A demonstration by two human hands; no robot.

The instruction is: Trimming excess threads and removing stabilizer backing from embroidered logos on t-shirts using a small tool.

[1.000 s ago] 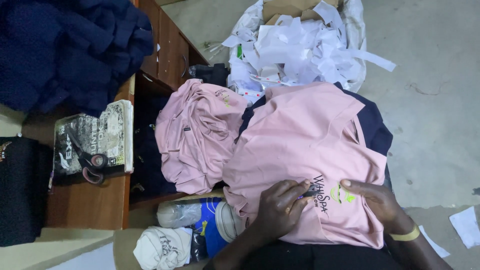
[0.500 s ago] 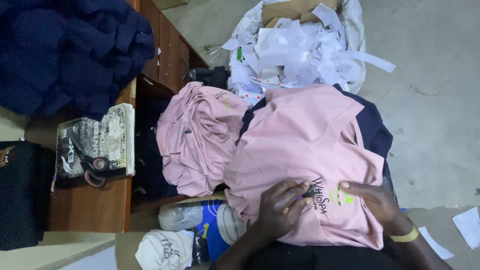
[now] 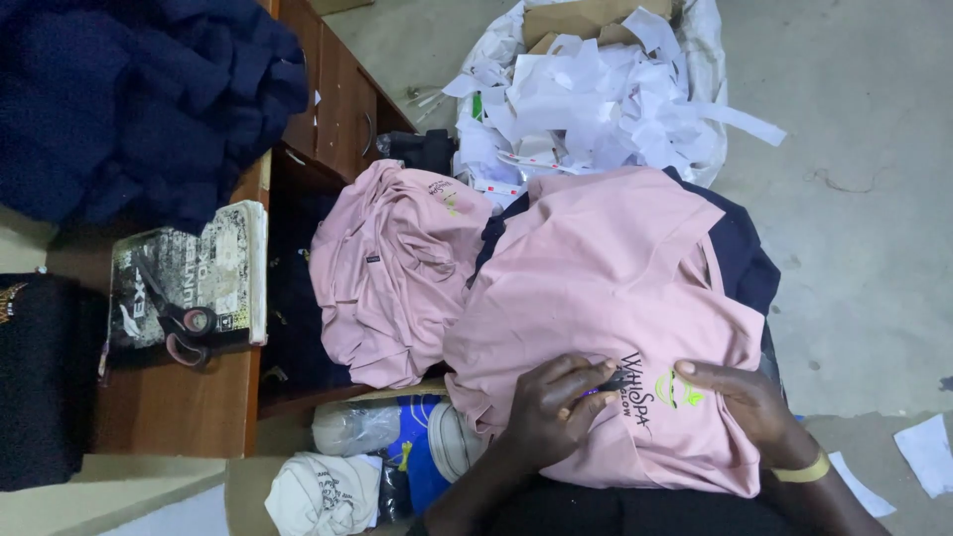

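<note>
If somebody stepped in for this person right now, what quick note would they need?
Left hand: fingers bent, pressing something small and dark onto the pink shirt beside its printed logo.
Right hand: flat on the shirt, just right of the logo.
The shirt lies spread across the lap.
A pile of pink shirts lies to the left, scissors on the wooden desk, paper scraps ahead.
Done or left: cannot tell.
</note>
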